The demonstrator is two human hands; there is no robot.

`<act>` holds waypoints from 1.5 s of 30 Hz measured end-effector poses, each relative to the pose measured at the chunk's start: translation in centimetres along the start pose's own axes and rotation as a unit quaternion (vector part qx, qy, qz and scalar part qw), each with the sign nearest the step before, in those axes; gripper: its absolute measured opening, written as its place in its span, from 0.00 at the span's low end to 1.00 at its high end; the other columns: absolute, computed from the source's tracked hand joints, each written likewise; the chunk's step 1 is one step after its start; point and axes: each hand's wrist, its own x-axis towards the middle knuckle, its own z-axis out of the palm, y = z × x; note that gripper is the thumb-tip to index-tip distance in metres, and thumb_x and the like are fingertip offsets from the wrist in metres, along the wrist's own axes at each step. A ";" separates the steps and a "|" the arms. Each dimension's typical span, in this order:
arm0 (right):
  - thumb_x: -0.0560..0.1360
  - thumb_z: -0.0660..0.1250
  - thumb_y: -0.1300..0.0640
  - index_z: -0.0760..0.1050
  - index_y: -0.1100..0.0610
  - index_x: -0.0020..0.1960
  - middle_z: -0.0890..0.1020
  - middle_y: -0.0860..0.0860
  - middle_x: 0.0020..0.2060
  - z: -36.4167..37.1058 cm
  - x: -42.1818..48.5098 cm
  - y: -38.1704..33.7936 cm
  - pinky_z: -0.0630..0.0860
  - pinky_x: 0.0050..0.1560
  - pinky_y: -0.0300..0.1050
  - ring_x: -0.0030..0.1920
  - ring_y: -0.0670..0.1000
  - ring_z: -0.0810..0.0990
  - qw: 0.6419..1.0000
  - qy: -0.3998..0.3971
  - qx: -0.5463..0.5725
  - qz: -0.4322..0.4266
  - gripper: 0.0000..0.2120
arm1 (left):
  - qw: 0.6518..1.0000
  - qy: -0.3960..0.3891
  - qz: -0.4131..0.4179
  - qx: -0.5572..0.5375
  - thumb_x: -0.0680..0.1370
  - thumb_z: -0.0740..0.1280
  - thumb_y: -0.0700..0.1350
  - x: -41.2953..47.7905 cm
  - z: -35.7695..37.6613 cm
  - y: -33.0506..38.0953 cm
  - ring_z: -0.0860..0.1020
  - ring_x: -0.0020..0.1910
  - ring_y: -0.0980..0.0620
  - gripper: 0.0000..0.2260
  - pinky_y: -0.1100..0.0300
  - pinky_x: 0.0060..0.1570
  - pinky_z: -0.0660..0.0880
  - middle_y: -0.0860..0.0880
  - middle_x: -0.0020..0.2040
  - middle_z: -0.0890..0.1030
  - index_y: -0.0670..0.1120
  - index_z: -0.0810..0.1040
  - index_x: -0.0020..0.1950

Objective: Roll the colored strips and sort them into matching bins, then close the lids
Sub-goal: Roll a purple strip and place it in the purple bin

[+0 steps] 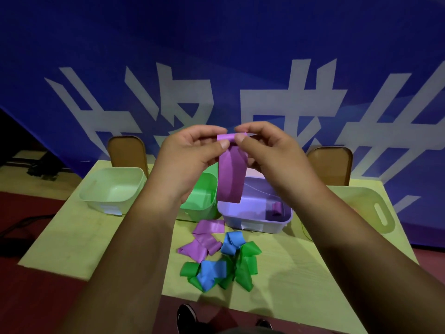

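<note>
Both forearms are up and converge in front of me, hands level above the bins. My left hand [190, 150] and right hand [267, 150] each pinch the rolled top edge of the purple strip [230, 179] between thumb and forefinger, thumbs toward me. The strip's loose tail hangs straight down in front of the green bin [202, 208] and purple bin [272, 226]. One purple roll [277, 208] lies in the purple bin. Loose strips [212, 271] are heaped on the table [301, 273].

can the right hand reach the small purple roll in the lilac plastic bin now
Probably not yet: right hand and left hand pinch the hanging purple strip. The lilac plastic bin is lidless, so the small purple roll looks reachable once freed.
</note>
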 end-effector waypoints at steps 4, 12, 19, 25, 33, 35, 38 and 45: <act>0.84 0.70 0.53 0.85 0.51 0.60 0.89 0.50 0.50 0.2 0.3 0.1 0.85 0.53 0.51 0.49 0.50 0.87 1.000 0.002 -0.008 -0.002 0.08 | 1.000 0.003 0.009 0.001 0.78 0.76 0.33 0.1 -0.3 0.4 0.88 0.56 0.43 0.13 0.53 0.57 0.82 0.41 0.54 0.89 0.44 0.86 0.61; 0.83 0.70 0.60 0.84 0.49 0.61 0.87 0.55 0.53 0.1 0.3 -0.3 0.84 0.59 0.56 0.56 0.58 0.85 1.000 0.003 -0.004 -0.019 0.10 | 1.000 -0.006 -0.003 -0.012 0.80 0.75 0.39 0.2 0.1 0.4 0.87 0.58 0.40 0.10 0.47 0.63 0.82 0.38 0.57 0.88 0.41 0.85 0.61; 0.82 0.72 0.58 0.84 0.52 0.63 0.88 0.49 0.47 -0.2 0.6 0.2 0.85 0.57 0.54 0.49 0.51 0.87 0.999 -0.005 0.027 0.016 0.11 | 0.998 0.020 0.041 0.035 0.75 0.79 0.40 0.6 -0.1 0.1 0.86 0.54 0.43 0.11 0.47 0.59 0.83 0.43 0.51 0.87 0.48 0.89 0.56; 0.82 0.73 0.51 0.86 0.50 0.60 0.89 0.49 0.51 -0.8 0.2 0.3 0.85 0.60 0.60 0.53 0.53 0.88 1.000 0.001 -0.008 0.004 0.08 | 0.996 0.024 0.057 0.062 0.74 0.80 0.38 -0.1 0.3 -0.5 0.86 0.59 0.41 0.13 0.40 0.65 0.82 0.44 0.55 0.88 0.50 0.88 0.57; 0.84 0.70 0.55 0.85 0.50 0.64 0.88 0.46 0.53 -0.4 -0.7 -0.2 0.85 0.58 0.51 0.54 0.48 0.87 1.000 0.016 -0.025 -0.007 0.11 | 0.997 0.068 0.029 0.018 0.76 0.79 0.40 -1.9 0.8 -0.4 0.87 0.58 0.42 0.15 0.40 0.65 0.82 0.42 0.56 0.88 0.44 0.85 0.62; 0.84 0.69 0.55 0.84 0.50 0.67 0.87 0.46 0.55 0.0 -0.7 -0.3 0.85 0.59 0.49 0.55 0.47 0.87 1.000 0.014 -0.023 -0.004 0.12 | 0.994 0.087 0.045 0.046 0.78 0.79 0.40 -2.4 0.8 -0.2 0.88 0.57 0.45 0.14 0.43 0.63 0.83 0.45 0.55 0.89 0.45 0.86 0.63; 0.85 0.67 0.54 0.82 0.50 0.69 0.87 0.44 0.55 1.1 -0.7 -0.4 0.85 0.58 0.45 0.54 0.45 0.87 1.000 0.014 -0.011 0.004 0.13 | 0.987 0.108 0.070 0.091 0.78 0.78 0.42 -2.9 0.8 0.3 0.88 0.56 0.52 0.16 0.50 0.59 0.85 0.51 0.55 0.89 0.48 0.86 0.66; 0.85 0.67 0.54 0.82 0.52 0.68 0.87 0.49 0.55 3.2 -0.4 -0.7 0.85 0.50 0.40 0.52 0.45 0.88 0.999 0.006 0.019 0.029 0.13 | 0.980 0.118 0.098 0.124 0.78 0.79 0.44 -2.3 -1.4 0.7 0.88 0.55 0.54 0.16 0.49 0.57 0.86 0.54 0.55 0.89 0.51 0.86 0.65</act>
